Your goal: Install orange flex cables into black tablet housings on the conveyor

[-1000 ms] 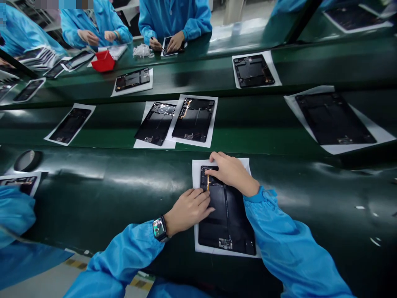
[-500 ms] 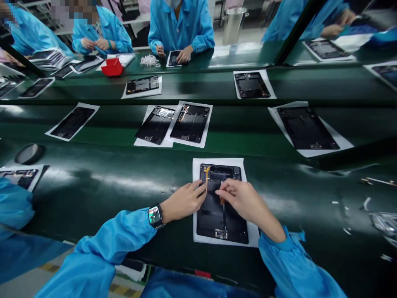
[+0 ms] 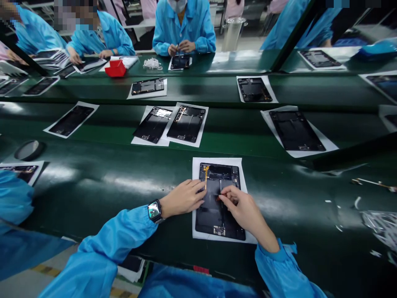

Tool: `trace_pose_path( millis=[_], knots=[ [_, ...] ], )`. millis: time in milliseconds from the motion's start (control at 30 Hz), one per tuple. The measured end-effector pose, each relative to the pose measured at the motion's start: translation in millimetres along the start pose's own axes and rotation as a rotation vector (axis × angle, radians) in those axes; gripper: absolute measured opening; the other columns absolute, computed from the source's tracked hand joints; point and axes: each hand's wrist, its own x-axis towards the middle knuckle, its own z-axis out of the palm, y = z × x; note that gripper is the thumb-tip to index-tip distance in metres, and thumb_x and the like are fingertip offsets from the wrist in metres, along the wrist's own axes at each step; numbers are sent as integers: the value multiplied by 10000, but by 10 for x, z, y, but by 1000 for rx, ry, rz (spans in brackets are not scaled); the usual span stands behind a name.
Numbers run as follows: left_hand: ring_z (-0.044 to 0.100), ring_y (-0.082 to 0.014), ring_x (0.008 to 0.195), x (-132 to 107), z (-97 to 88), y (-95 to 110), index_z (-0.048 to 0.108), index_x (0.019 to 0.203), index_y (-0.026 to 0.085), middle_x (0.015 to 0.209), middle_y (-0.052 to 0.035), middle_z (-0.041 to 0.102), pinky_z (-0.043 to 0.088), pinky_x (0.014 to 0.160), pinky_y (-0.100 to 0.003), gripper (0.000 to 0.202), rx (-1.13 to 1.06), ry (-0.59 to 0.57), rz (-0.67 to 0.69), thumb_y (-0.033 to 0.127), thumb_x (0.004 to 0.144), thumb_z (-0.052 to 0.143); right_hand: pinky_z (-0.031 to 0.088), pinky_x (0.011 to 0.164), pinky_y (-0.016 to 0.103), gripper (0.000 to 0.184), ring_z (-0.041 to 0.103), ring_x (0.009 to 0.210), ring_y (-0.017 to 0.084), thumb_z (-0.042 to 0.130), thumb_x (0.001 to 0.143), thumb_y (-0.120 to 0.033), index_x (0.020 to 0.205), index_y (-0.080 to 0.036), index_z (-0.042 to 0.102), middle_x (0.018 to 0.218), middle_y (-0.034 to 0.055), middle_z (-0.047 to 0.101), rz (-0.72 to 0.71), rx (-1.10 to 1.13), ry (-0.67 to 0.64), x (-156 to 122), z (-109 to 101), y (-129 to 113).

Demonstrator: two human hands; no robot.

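Observation:
An opened black tablet lies on a white sheet in front of me. Near its upper left runs an orange flex cable. My left hand rests with fingers stretched over the tablet's left edge, fingertips by the lower end of that cable. Over the middle of the tablet, my right hand is closed in a pinch on a small orange-brown piece. Most of that piece is hidden by the fingers, so its kind cannot be made out.
Two overlapping tablets on sheets lie ahead on the green belt. Another tablet is at right, near a dark post. White scraps litter the right side. A black round dish sits left. Co-workers in blue sit opposite.
My right hand has shifted slightly down, and less of the orange-brown piece shows. My left hand stays at the tablet's edge. Tablets on the belt have moved a little left; the view shifted slightly.

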Motion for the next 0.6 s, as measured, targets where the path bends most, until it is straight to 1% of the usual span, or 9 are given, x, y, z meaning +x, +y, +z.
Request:
trace_pose_path(
  millis=[67,133,233,333,400,467,533,600],
  knots=[
    [514,-270,1191,22,-3,20,564,1193,122,1319,-134,536,473,937,-387,291,11,-16,6,260,939,529,440,615,314,144,596,640,195,474,949,-359,947,-235,547,701,-7,601,-56,-142,11,-5,11,-93],
    [507,-280,1201,37,-8,34,578,1173,106,1299,-143,550,467,951,-389,286,27,-13,19,238,922,537,441,631,317,114,622,687,206,450,953,-304,972,-238,541,761,6,632,-93,-231,13,10,42,-149],
    [497,-299,1227,19,-3,18,591,1167,84,1304,-162,551,466,968,-395,311,33,2,59,229,893,560,457,654,319,112,654,749,223,434,953,-264,990,-232,534,825,25,663,-119,-285,23,42,105,-140],
    [489,-294,1263,-44,33,-38,579,1207,84,1323,-156,555,471,995,-398,347,-34,45,86,228,892,555,474,670,321,120,672,788,234,431,961,-268,1020,-221,524,876,41,682,-119,-310,51,49,148,-94],
    [486,-257,1286,-100,71,-67,542,1269,108,1352,-136,549,453,1044,-391,371,-140,101,52,222,916,524,473,662,322,134,676,784,239,421,974,-272,1045,-215,519,891,50,687,-128,-368,63,46,170,-105],
    [453,-233,1328,-156,107,-75,453,1367,126,1417,-135,496,421,1094,-394,450,-257,153,-31,231,933,509,456,642,320,136,672,755,242,406,986,-256,1031,-211,526,876,54,687,-155,-474,44,57,202,-167],
    [373,-245,1392,-205,132,-69,345,1446,122,1485,-164,405,388,1127,-422,561,-336,187,-112,262,934,527,429,620,312,139,664,728,240,399,990,-218,990,-204,538,842,56,684,-190,-602,-7,93,255,-260],
    [292,-268,1435,-244,147,-69,297,1469,116,1515,-187,345,358,1148,-455,621,-372,211,-152,292,930,549,398,593,301,132,659,712,233,412,983,-179,974,-196,543,827,58,687,-219,-713,-64,148,326,-356]
  ],
)
